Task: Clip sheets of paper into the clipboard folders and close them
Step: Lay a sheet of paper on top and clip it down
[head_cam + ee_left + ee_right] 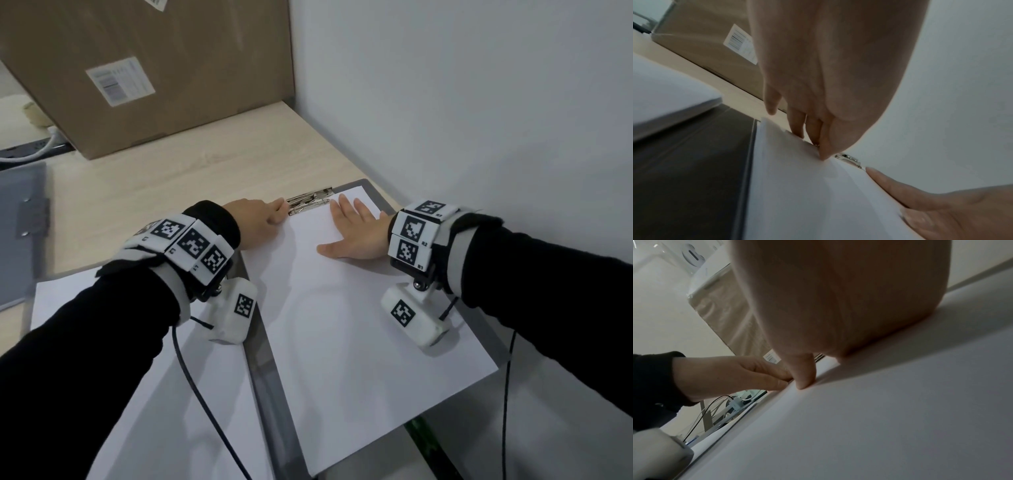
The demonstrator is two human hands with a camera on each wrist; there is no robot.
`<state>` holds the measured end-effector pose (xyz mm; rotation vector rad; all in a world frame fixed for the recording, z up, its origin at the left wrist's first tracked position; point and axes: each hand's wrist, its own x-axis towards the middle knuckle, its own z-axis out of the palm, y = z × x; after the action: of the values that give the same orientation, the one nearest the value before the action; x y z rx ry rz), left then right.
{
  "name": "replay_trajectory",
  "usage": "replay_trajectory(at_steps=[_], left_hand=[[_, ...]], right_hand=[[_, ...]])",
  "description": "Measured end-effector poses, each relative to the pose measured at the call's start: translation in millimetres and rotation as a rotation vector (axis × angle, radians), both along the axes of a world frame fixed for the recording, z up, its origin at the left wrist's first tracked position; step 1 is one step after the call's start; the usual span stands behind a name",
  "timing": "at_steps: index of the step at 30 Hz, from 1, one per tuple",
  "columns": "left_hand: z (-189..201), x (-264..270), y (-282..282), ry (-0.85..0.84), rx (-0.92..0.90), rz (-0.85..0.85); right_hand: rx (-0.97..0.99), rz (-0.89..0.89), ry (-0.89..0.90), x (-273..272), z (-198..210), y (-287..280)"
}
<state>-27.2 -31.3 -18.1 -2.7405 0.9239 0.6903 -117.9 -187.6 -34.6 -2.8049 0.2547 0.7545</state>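
An open grey clipboard folder (260, 356) lies on the wooden surface (188, 178), in the middle of the head view. On its half at the 3 o'clock side of the spine lies a white sheet of paper (342, 325). The far edge of the sheet, at 12 o'clock, reaches the metal clip (310, 204) of the folder.

The left hand (255, 217) is at the end of the clip toward 9 o'clock. Its fingers are bent, and together with the thumb (828, 146) they appear to pinch this end of the clip. The contact itself is partly hidden in each view. In the left wrist view the tip of the thumb touches the edge of the sheet, just beside the shiny metal.

The right hand (356, 233) lies flat on the sheet, near its corner at 1 o'clock. Its fingers (342, 209) are straight and a little spread, pointing to the clip. It presses the paper and grasps nothing. In the right wrist view its thumb (803, 374) touches the paper, close to the left hand.

A second white sheet (164, 428) lies at 8 o'clock from the spine. A closed grey folder (20, 233) rests at the 9 o'clock edge of the head view. A big cardboard box (171, 68) with a printed label stands at 11 o'clock, and a white wall (479, 102) is at 2 o'clock.
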Motion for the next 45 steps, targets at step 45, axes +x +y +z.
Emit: replay_trajectory(at_steps=[45], left_hand=[[3.8, -4.8, 16.9, 0.154, -0.258, 0.122]], right_hand=[[-0.026, 0.022, 0.003, -0.4, 1.6, -2.0]])
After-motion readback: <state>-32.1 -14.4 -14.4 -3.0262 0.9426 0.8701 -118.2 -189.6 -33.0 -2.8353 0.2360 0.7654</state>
